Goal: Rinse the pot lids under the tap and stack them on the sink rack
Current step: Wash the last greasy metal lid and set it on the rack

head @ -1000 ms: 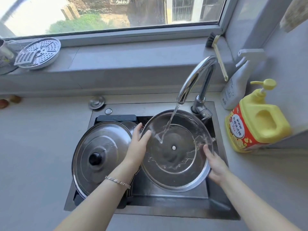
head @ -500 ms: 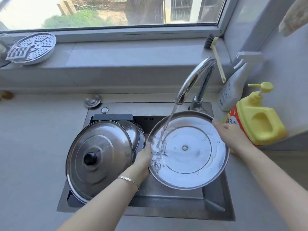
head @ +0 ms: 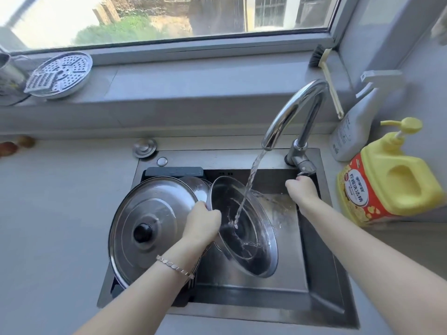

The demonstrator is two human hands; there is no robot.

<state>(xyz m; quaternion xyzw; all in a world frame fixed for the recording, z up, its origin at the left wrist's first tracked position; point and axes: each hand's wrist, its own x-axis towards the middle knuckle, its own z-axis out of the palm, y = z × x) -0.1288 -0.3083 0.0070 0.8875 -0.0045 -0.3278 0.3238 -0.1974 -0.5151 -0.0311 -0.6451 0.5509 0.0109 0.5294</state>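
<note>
My left hand point(head: 203, 223) grips the left rim of a steel pot lid point(head: 251, 240), held tilted on edge over the sink point(head: 321, 286). Water from the tap point(head: 290, 112) runs onto the lid's inner face. My right hand point(head: 302, 192) is off the lid, its fingers curled at the end of the tap lever point(head: 303, 165). A large steel lid with a black knob point(head: 150, 218) leans on the black sink rack point(head: 174, 171) at the left. A smaller lid point(head: 197, 187) stands behind it.
A yellow detergent jug point(head: 387, 184) and a white spray bottle point(head: 350, 131) stand right of the sink. A dish brush point(head: 325, 68) leans in the window corner. A perforated steamer plate point(head: 60, 73) rests on the windowsill, and a sink plug point(head: 144, 147) lies on the counter.
My right hand has let go of the lid's rim and gone to the tap lever. My left hand has tipped the lid from nearly flat up onto its edge.
</note>
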